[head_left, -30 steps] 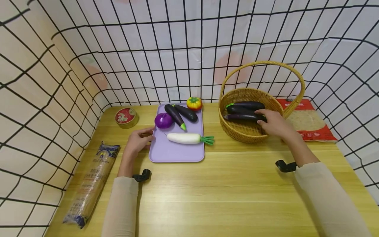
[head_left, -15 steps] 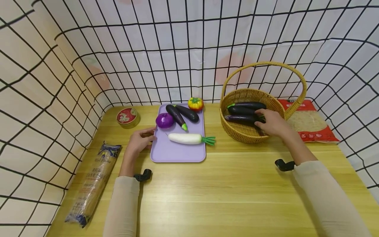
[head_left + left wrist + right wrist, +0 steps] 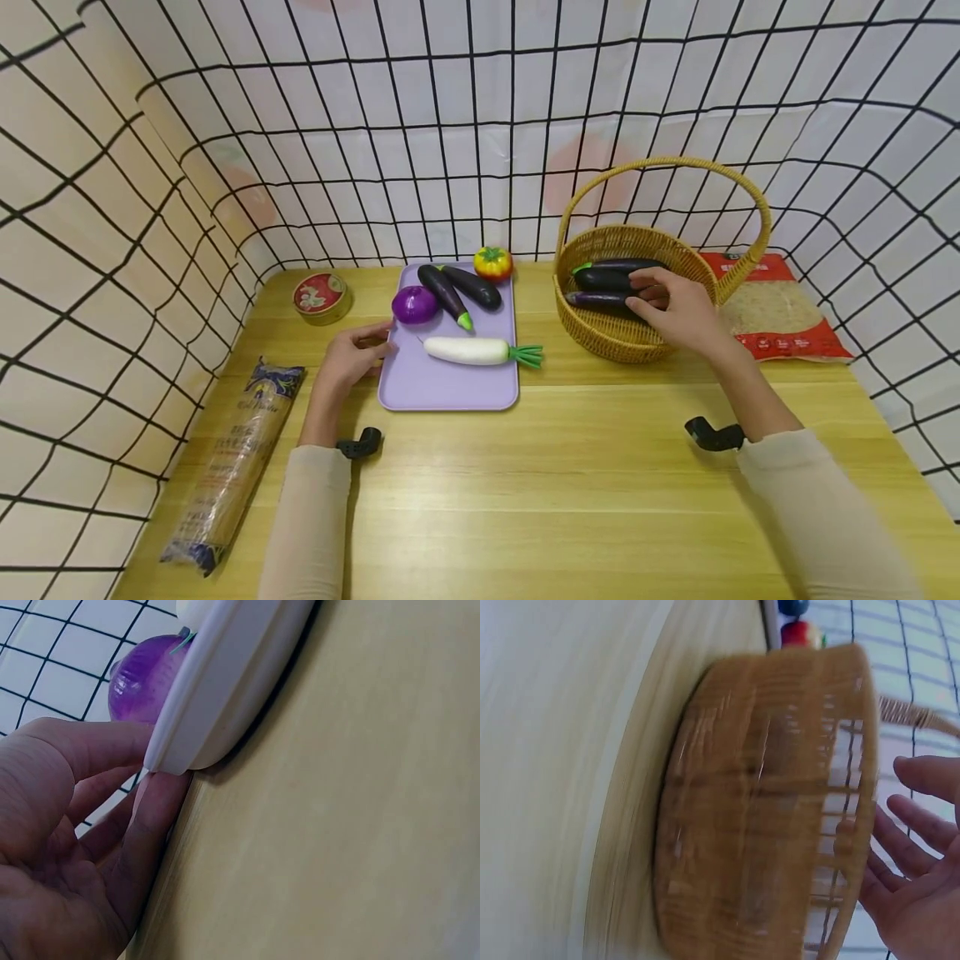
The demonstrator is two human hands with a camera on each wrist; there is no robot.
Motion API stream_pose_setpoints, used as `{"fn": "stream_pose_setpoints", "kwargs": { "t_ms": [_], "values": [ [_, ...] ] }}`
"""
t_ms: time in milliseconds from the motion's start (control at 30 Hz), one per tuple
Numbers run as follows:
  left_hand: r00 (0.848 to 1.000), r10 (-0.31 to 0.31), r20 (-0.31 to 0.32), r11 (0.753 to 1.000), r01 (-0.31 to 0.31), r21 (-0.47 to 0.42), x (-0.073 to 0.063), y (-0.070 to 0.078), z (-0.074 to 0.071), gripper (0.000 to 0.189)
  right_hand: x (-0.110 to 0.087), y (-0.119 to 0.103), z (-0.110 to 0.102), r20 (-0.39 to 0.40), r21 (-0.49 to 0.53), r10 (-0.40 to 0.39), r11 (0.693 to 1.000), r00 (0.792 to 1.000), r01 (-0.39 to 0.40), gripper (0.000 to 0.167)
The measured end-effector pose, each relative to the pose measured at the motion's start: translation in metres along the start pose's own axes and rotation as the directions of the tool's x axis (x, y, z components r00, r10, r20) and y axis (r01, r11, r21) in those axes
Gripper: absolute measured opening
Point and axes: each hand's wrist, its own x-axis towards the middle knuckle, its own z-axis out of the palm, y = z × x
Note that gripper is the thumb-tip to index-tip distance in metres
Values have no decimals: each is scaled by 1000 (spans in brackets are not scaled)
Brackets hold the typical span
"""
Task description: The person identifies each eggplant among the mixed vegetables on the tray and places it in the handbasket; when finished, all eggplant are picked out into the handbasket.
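Note:
My left hand (image 3: 352, 357) pinches the left rim of a lilac tray (image 3: 442, 393), thumb above and fingers beneath, as the left wrist view shows. On the tray lie a purple onion (image 3: 414, 305), two eggplants (image 3: 444, 293) and a white radish (image 3: 468, 351) whose green top juts past the right rim. My right hand (image 3: 675, 308) is over the wicker basket (image 3: 630, 348), fingers loosely bent with nothing in them; in the right wrist view it hovers by the basket rim. Three eggplants (image 3: 600, 302) lie inside the basket, their right ends partly hidden by this hand.
A red-and-yellow toy vegetable (image 3: 492, 263) is at the tray's far right corner. A round tin (image 3: 321, 298) and a long pasta packet (image 3: 236, 467) lie left. Behind the basket's right side is a red-edged bag (image 3: 780, 312). Black-wire mesh (image 3: 512, 133) encloses the table.
My right hand has drawn back from the right end of the nearest eggplant, rising and shifting a little left over the basket. The left hand stays at the tray rim.

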Motion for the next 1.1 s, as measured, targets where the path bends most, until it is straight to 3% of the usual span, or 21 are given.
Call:
{"fn": "stream_pose_setpoints", "kwargs": {
  "t_ms": [333, 533, 833, 1100],
  "values": [
    [1000, 2, -1, 1000, -2, 19, 1, -1, 0, 47, 12, -38, 47, -31, 138, -103, 985, 994, 107, 43],
    [1000, 0, -1, 1000, 0, 9, 1, 0, 2, 48, 23, -65, 75, 4, 197, -150, 969, 989, 146, 41],
    [1000, -6, 4, 1000, 6, 4, 2, 0, 3, 49, 46, -85, 116, 127, 308, -118, 948, 985, 74, 46],
    [1000, -11, -4, 1000, 11, 8, 1, 0, 0, 49, 59, -96, 143, 167, 306, -70, 952, 984, 15, 52]
  ]
}}
